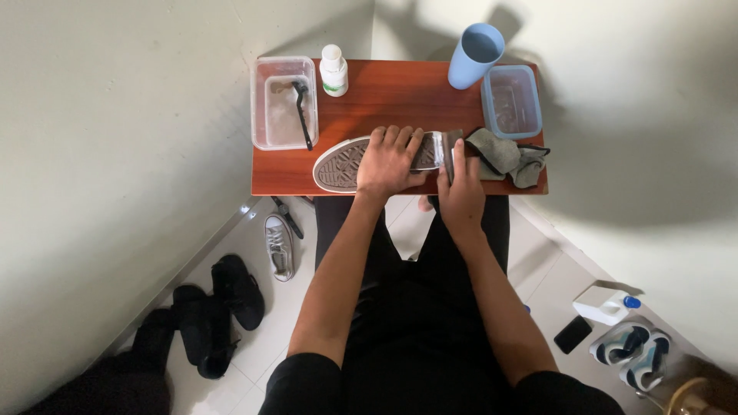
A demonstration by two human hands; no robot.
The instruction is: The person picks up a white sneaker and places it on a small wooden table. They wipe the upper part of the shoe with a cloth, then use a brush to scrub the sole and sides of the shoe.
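1. The sneaker (342,164) lies sole-up on the small wooden table (384,96), close to its near edge; its long axis runs left to right, with the rounded toe end toward the left and the heel toward the right
2. The left hand (390,159) presses down across the middle of the sneaker, fingers spread flat over the sole and closed on it
3. The right hand (461,190) is at the heel end, fingers curled around a grey cloth (448,150) held against the shoe
4. The left hand covers the sneaker's mid-section; the upper faces the table and cannot be seen, and how much of the heel the cloth wraps is hard to make out
5. The sole is grey rubber with a fine patterned tread and a pale rim; the table top is glossy reddish-brown wood
6. A crumpled grey rag (503,156) lies just right of the heel
7. Behind, a clear plastic tub (283,101) holds cloudy water and a dark brush (303,111); a white bottle (333,70), a pale blue tumbler (475,54) and a blue-rimmed container (512,100) stand along the far edge
8. On the tiled floor to the left lies a second pale sneaker (280,246) beside dark shoes (219,307)
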